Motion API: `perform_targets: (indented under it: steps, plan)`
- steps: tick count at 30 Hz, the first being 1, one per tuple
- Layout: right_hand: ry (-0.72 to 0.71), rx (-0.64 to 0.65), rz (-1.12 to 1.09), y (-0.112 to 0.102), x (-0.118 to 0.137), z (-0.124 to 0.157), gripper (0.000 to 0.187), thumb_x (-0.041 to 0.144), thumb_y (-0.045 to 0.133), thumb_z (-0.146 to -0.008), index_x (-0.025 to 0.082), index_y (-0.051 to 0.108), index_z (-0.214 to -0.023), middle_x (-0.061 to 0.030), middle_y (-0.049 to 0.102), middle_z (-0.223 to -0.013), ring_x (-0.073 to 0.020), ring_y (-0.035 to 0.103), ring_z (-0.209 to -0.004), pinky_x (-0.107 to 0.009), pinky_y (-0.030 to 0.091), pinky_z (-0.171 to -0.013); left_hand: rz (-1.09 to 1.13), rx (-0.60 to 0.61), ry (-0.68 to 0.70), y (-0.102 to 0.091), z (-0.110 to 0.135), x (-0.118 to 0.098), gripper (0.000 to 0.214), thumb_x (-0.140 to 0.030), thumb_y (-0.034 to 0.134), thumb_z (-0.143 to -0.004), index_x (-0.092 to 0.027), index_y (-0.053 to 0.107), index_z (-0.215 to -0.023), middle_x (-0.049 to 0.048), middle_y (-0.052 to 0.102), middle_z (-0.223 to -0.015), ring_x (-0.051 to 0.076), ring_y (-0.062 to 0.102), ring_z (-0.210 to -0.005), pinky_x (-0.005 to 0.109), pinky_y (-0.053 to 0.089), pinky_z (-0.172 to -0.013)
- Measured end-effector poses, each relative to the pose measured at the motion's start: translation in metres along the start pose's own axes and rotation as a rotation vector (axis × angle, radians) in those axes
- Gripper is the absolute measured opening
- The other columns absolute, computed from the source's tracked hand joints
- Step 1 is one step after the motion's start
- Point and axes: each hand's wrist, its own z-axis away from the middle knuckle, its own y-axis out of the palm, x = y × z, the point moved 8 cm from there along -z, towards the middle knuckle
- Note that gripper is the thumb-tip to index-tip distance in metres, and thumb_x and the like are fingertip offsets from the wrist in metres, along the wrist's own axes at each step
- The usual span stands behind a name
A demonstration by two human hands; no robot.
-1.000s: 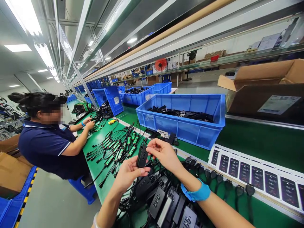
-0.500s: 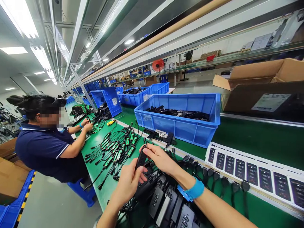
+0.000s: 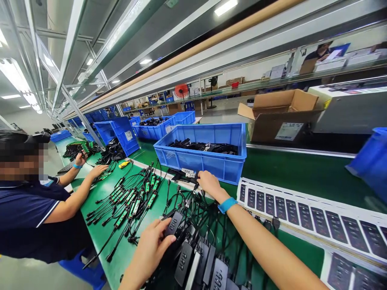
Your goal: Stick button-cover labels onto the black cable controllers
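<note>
With the left hand [image 3: 148, 249] gripping a black case [image 3: 174, 224] at lower centre, the right hand [image 3: 209, 185], its grip unclear, seems to be reaching among centre-frame black parts [image 3: 175, 175], calling for a precise pinch.

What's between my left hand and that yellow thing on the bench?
Cabled green boards lie between your left hand and the yellow thing in the head view.

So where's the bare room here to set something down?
The widest free patch is the green surface bordered by the large blue bin and the white sheet of dark labels. A smaller one lies between that sheet and the right forearm. It's crowded around the left hand: black units and circuit boards.
</note>
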Motion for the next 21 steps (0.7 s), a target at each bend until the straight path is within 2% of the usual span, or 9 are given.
perform_targets:
  steps: [2, 4, 8, 11, 14, 17, 21]
  plan:
    - [0.047, -0.016, 0.03, 0.011, -0.012, -0.011, 0.021, 0.02, 0.058, -0.09, 0.009, 0.06, -0.107, -0.0223, 0.062, -0.109, -0.0305, 0.063, -0.1, -0.033, 0.044, -0.078, -0.042, -0.017, 0.039, -0.006, -0.001, 0.0, 0.041, -0.042, 0.054, -0.087, -0.026, 0.061, -0.124, 0.0068, 0.061, -0.093, 0.019, 0.058, -0.076, 0.028, 0.047, -0.068]
    - [0.075, -0.029, 0.031, 0.02, -0.017, -0.017, 0.032, 0.029, 0.059, -0.091, 0.008, 0.055, -0.115, -0.0235, 0.06, -0.11, -0.0322, 0.063, -0.101, -0.036, 0.044, -0.079, -0.168, -0.098, 0.019, -0.019, -0.005, 0.012, 0.039, -0.042, 0.046, -0.092, -0.024, 0.061, -0.123, 0.0072, 0.06, -0.095, 0.019, 0.059, -0.077, 0.028, 0.048, -0.07]
    - [0.091, -0.056, -0.045, 0.029, -0.019, -0.023, 0.039, 0.025, 0.058, -0.09, 0.007, 0.049, -0.124, -0.0243, 0.058, -0.113, -0.0354, 0.061, -0.103, -0.041, 0.044, -0.082, -0.473, -0.296, -0.16, -0.052, -0.015, 0.06, 0.03, -0.029, 0.047, -0.089, -0.016, 0.059, -0.114, 0.0124, 0.059, -0.103, 0.025, 0.059, -0.093, 0.037, 0.047, -0.084]
    - [0.099, -0.077, -0.163, 0.027, -0.02, -0.025, 0.048, 0.014, 0.056, -0.085, 0.009, 0.046, -0.132, -0.023, 0.058, -0.114, -0.0351, 0.06, -0.103, -0.043, 0.043, -0.084, -0.547, -0.368, -0.284, -0.061, -0.018, 0.088, 0.031, -0.022, 0.053, -0.084, -0.01, 0.055, -0.112, 0.0171, 0.057, -0.105, 0.03, 0.057, -0.099, 0.042, 0.046, -0.085]
    - [0.102, -0.107, -0.341, 0.019, -0.02, -0.024, 0.053, 0.008, 0.05, -0.081, 0.012, 0.048, -0.134, -0.017, 0.061, -0.104, -0.031, 0.059, -0.1, -0.041, 0.043, -0.085, -0.566, -0.412, -0.342, -0.063, -0.02, 0.099, 0.03, -0.02, 0.054, -0.083, -0.01, 0.055, -0.111, 0.0174, 0.055, -0.107, 0.031, 0.055, -0.102, 0.041, 0.046, -0.084]
    - [0.103, -0.11, -0.597, 0.011, -0.015, -0.018, 0.049, 0.013, 0.045, -0.078, 0.015, 0.054, -0.127, -0.0068, 0.059, -0.079, -0.0247, 0.06, -0.084, -0.036, 0.048, -0.076, -0.528, -0.469, -0.37, -0.068, -0.02, 0.103, 0.03, -0.024, 0.05, -0.086, -0.01, 0.054, -0.113, 0.0183, 0.054, -0.109, 0.032, 0.053, -0.107, 0.042, 0.044, -0.086]
    - [0.08, -0.085, -1.001, -0.003, 0.002, -0.001, 0.045, 0.027, 0.043, -0.076, 0.017, 0.055, -0.118, -0.0012, 0.054, -0.071, -0.0178, 0.057, -0.063, -0.03, 0.051, -0.059, -0.376, -0.494, -0.382, -0.08, -0.023, 0.111, 0.018, -0.029, 0.054, -0.084, -0.013, 0.059, -0.09, 0.0145, 0.058, -0.092, 0.032, 0.057, -0.098, 0.041, 0.045, -0.081]
